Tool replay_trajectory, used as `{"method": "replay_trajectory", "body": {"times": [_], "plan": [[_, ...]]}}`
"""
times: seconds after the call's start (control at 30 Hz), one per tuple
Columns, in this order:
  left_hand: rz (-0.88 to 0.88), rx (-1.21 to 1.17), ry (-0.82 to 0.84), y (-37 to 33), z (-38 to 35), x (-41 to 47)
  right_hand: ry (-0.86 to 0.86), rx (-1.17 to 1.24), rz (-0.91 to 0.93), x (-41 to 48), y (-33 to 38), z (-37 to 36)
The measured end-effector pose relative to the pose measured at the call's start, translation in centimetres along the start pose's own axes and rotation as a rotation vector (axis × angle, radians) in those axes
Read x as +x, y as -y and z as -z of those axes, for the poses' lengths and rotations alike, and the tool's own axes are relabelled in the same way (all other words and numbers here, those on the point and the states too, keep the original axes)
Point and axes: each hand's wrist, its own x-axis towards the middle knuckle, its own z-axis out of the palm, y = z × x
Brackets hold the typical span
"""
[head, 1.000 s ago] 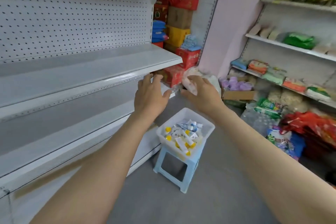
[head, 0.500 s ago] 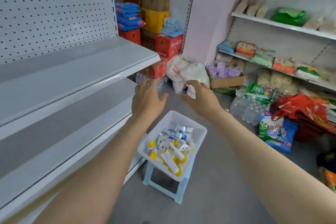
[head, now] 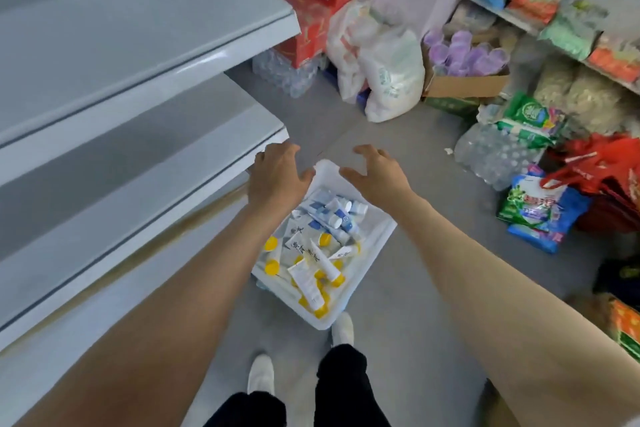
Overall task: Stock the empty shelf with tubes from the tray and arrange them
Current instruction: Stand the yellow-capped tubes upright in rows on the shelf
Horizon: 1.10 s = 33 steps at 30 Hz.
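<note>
Head view: white tubes (head: 313, 255), yellow and blue caps.

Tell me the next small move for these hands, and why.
Probably lower the left hand and right hand into the tray and close a grip on a few tubes. Both hover open above it holding nothing, the tubes lie piled inside, and the shelf is bare.

Left hand (head: 277, 178), right hand (head: 375, 175) dropped from shelf (head: 145, 55) edge to over tray (head: 382, 236) far end, fingers spread.
</note>
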Motion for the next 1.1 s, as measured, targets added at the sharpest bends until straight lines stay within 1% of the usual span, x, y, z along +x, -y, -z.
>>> {"method": "replay_trajectory", "body": {"times": [0.17,0.37,0.5,0.57,0.67,0.73,0.8,0.87,0.93,1.0,1.1], "plan": [[0.182,0.025,0.114,2.3,-7.5,0.9,0.234,0.024,-0.031,4.3,-5.4,-5.8],[0.497,-0.062,0.328,3.4,-17.5,-0.8,0.545,-0.024,-0.089,7.4,-12.9,-11.6],[0.670,-0.114,0.430,3.3,-23.4,-2.3,0.766,-0.039,-0.080,8.9,-17.1,-14.8],[0.791,-0.130,0.452,3.4,-25.6,-2.8,0.851,-0.065,-0.053,9.6,-18.5,-16.4],[0.979,-0.144,0.440,3.7,-28.1,-3.3,0.942,-0.087,-0.008,10.4,-20.1,-18.8],[1.031,-0.148,0.460,3.8,-29.6,-3.5,1.001,-0.087,0.008,10.8,-20.9,-20.2],[1.064,-0.162,0.476,3.9,-30.9,-3.5,1.041,-0.123,0.035,11.2,-21.5,-21.4],[1.092,-0.178,0.465,4.2,-31.9,-3.6,1.041,-0.170,0.082,11.4,-22.0,-22.4],[1.112,-0.199,0.454,4.4,-32.6,-3.7,0.987,-0.172,0.114,11.5,-22.6,-23.2],[1.136,-0.237,0.432,4.6,-33.1,-3.9,0.921,-0.142,0.096,11.4,-23.1,-23.8],[1.156,-0.275,0.395,4.9,-33.4,-3.8,0.878,-0.059,0.067,11.1,-23.7,-24.0]]}}
